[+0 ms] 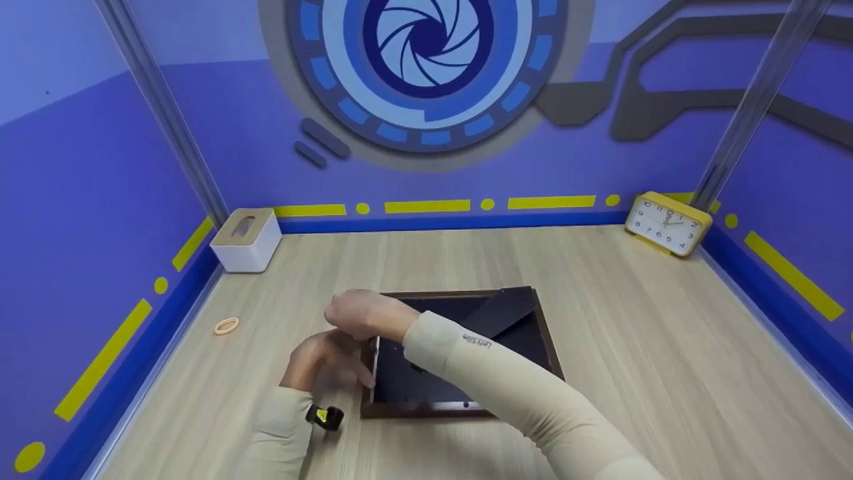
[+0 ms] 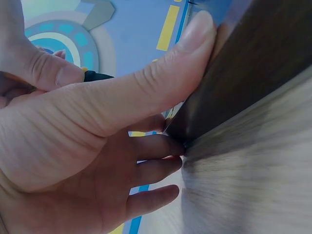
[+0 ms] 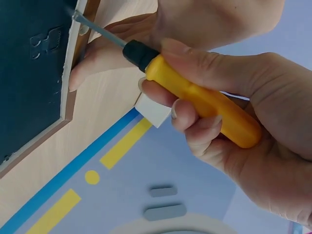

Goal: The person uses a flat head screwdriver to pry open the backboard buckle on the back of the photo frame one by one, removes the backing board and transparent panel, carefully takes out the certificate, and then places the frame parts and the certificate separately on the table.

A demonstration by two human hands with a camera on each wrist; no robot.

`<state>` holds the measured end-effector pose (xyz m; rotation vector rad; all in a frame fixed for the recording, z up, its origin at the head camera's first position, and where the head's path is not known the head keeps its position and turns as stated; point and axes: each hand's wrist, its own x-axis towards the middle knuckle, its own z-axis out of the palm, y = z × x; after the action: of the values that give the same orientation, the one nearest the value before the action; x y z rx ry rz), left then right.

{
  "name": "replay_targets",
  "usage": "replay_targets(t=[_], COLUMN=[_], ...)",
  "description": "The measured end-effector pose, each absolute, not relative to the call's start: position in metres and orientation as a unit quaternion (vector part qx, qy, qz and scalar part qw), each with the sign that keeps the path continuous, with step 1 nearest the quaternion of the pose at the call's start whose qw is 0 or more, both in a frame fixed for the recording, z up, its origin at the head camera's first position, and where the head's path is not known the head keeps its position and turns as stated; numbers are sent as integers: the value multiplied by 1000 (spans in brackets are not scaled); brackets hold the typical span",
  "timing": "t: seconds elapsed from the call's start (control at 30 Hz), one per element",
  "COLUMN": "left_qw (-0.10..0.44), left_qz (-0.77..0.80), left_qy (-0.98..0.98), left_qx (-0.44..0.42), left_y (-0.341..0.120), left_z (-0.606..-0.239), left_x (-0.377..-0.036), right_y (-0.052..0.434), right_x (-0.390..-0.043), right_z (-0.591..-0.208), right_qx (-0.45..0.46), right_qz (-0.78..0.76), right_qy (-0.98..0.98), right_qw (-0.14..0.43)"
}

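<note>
A dark brown picture frame (image 1: 426, 408) lies face down on the wooden table, its black backing and folded stand (image 1: 500, 310) facing up. My left hand (image 1: 323, 360) holds the frame's left rail: the thumb (image 2: 161, 73) presses along the dark wood (image 2: 258, 58) and the fingers touch its lower edge. My right hand (image 1: 363, 313) reaches across above it and grips a yellow-handled screwdriver (image 3: 195, 95). The metal tip (image 3: 78, 17) rests at the inner edge of the left rail, beside the black backing (image 3: 29, 73). From the head view the screwdriver is hidden behind the hand.
A white tissue box (image 1: 246, 239) stands in the back left corner and a yellow alarm clock (image 1: 666, 223) in the back right. A small tan ring (image 1: 226, 326) lies on the table left of the hands. Blue walls close in three sides.
</note>
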<state>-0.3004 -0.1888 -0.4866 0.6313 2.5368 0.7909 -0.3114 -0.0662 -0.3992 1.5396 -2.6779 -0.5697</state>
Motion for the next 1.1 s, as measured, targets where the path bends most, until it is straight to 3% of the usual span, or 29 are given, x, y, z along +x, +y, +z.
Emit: replay_targets(t=[0.23,0.5,0.8,1.1], left_qw=[203,184,215,236], left_qz=[316,267,275,291], left_qy=[884,884,891,889], left_qx=[279,336,291,264], left_y=[-189,-188,-187,-187], left_z=[-491,-493,-492,-495], left_x=[-306,-312,-313,-315], right_y=[-55,-9,71,139], right_x=[-309,-308,-309,-317], right_z=[-402,-394,-388,-424], right_qx=[490,484,447,432], right_qz=[-184,-58,127,217], right_qy=[-852,-873,-884,-871], right_qw=[15,-20,-57,-81])
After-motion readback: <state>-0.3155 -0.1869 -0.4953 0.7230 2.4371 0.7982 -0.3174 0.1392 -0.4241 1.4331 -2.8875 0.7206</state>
